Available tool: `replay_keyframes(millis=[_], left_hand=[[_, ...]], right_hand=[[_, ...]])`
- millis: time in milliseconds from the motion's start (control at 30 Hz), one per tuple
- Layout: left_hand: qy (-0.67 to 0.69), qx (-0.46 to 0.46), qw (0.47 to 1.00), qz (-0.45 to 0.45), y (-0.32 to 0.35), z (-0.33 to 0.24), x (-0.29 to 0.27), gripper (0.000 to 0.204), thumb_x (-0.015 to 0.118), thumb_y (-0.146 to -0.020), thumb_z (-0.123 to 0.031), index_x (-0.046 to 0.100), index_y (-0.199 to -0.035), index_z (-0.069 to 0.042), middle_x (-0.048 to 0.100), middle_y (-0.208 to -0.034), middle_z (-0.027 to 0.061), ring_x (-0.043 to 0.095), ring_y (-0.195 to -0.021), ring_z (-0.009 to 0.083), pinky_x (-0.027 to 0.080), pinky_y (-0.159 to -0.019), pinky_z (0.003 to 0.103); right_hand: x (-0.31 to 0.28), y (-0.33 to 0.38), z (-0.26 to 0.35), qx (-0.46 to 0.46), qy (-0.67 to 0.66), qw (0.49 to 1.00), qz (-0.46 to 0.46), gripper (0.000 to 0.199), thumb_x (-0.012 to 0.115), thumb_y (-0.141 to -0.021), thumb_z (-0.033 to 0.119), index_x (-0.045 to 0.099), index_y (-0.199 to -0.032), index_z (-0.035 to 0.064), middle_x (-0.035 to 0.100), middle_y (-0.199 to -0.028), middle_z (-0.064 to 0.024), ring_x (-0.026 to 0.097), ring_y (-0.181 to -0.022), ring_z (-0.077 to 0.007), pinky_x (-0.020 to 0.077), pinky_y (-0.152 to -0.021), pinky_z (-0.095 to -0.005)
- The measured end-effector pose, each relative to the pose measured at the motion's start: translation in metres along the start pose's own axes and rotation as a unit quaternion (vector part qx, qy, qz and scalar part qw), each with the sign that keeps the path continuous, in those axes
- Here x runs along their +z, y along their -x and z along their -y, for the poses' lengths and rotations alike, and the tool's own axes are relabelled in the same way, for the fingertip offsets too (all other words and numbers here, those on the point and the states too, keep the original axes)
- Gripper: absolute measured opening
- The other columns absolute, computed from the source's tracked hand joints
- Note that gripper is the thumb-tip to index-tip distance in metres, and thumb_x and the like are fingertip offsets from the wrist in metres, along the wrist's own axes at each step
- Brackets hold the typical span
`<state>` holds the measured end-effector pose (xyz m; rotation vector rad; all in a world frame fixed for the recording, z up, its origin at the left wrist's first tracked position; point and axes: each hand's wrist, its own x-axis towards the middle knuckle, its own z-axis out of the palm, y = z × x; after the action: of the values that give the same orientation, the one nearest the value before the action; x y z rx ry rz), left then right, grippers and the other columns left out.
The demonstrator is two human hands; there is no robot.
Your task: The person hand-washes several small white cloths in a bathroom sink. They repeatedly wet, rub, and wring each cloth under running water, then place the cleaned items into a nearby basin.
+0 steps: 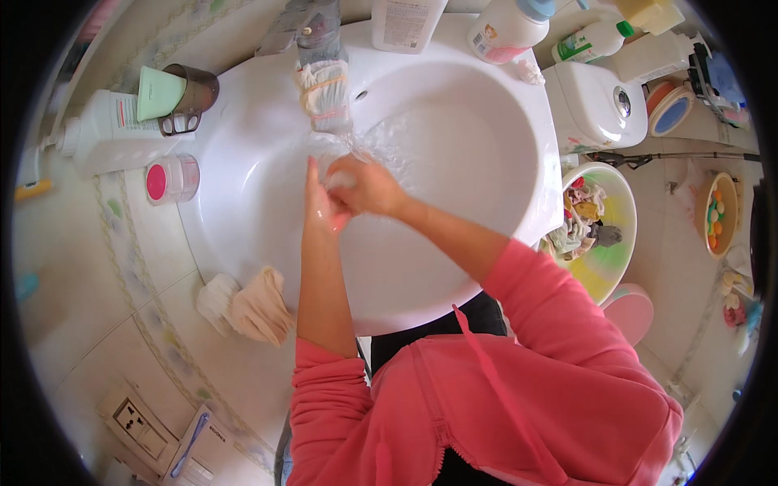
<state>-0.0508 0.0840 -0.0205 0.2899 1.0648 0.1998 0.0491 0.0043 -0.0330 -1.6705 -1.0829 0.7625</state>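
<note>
My two hands meet over a white round sink basin [486, 154], under water running from a tap [318, 28] that has a cloth [326, 93] wrapped round its spout. My left hand [320, 202] is held flat and upright with fingers straight. My right hand [366, 186] is curled around a small pale object, perhaps soap or a bit of cloth, pressed against the left palm. Water splashes around the fingers. Both sleeves are pink.
On the tiled counter left of the basin lie folded pale cloths [247, 306], a pink-lidded jar [170, 180], a brown mug holding a green cup [180, 95] and a white bottle [109, 134]. Bottles stand behind the tap. Right of the sink a toilet [596, 105] and a bowl of cloth items [596, 231].
</note>
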Motion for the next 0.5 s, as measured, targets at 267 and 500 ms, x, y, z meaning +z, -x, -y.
replay_keyframes(millis=[267, 500], left_hand=[[0.13, 0.139, 0.911, 0.365, -0.038, 0.034, -0.035, 0.039, 0.044, -0.097, -0.041, 0.049, -0.121, -0.01, 0.053, -0.118, 0.0068, 0.053, -0.106, 0.0209, 0.047, -0.088, 0.036], [-0.116, 0.122, 0.986, 0.007, 0.031, 0.01, 0.01, 0.042, 0.055, -0.091, -0.034, 0.049, -0.124, -0.009, 0.052, -0.119, 0.007, 0.051, -0.112, 0.0216, 0.047, -0.091, 0.033]], right_hand=[[0.002, 0.011, 0.053, -0.193, 0.177, 0.964, -0.041, 0.01, 0.068, -0.07, 0.021, 0.064, -0.078, 0.019, 0.061, -0.084, -0.0027, 0.061, -0.068, -0.0246, 0.0494, -0.055, -0.0384], [-0.062, -0.026, -0.035, -0.08, 0.325, 0.94, -0.059, 0.016, 0.063, -0.075, 0.029, 0.064, -0.081, 0.0145, 0.061, -0.094, -0.004, 0.06, -0.081, -0.0254, 0.0474, -0.069, -0.0435]])
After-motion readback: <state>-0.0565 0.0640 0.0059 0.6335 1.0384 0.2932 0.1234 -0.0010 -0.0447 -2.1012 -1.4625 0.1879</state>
